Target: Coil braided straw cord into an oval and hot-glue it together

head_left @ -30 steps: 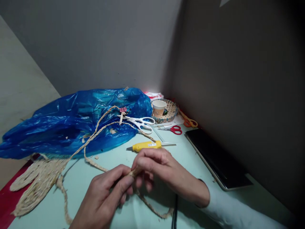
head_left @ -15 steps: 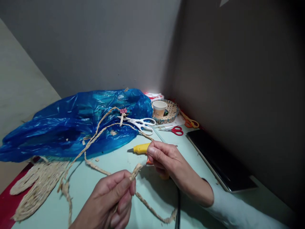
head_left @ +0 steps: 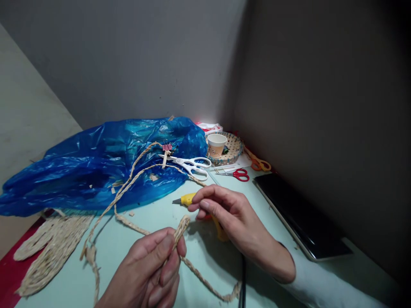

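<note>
I'm getting a dim, cool feed, brightest where a pale patch with a reddish tint lights the back wall (head_left: 144, 60) just behind the woven basket (head_left: 236, 145). The right wall (head_left: 321, 107) sinks nearly to black at my far edge. I see white glints on the blue plastic bag (head_left: 105, 167) and faint sheen on the black glossy panel (head_left: 298, 218). A soft shadow lies on the pale green table (head_left: 150, 216) beneath the right hand (head_left: 236, 218); wide-angle stretch draws out the pale sleeve (head_left: 327, 282).

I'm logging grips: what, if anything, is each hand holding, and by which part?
The left hand pinches the straw cord just below its upper end; nothing visible is held in the right hand.
</note>
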### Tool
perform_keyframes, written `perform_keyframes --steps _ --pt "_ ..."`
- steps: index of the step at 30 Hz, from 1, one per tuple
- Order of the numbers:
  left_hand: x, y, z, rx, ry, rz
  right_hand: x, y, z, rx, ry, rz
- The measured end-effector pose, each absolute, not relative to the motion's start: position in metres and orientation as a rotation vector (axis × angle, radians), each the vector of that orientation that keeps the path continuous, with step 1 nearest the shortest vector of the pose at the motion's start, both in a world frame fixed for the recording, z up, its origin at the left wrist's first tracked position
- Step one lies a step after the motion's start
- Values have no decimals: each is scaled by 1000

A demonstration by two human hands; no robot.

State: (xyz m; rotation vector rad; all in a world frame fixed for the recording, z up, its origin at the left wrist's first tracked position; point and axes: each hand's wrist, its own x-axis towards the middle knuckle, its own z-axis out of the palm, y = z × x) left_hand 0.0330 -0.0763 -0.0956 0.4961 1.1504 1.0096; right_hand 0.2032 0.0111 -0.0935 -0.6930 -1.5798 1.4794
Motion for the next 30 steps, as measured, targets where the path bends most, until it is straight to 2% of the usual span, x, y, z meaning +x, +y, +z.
perform_keyframes --steps 4,9,15,20,30 --pt "33 -76 -93 496 1204 1004 202 8 -93 -716 -1689 1539" --pt "37 -77 -95 498 1232 1004 198 2 -92 -660 -1634 1798" --pt "37 -75 -104 559 1152 928 195 -3 -92 -742 -1891 1460" --pt "31 -73 -93 640 1174 917 197 2 -93 -804 -1606 1783" --pt "23 -73 -99 552 1109 940 199 5 -96 -660 -1683 1815"
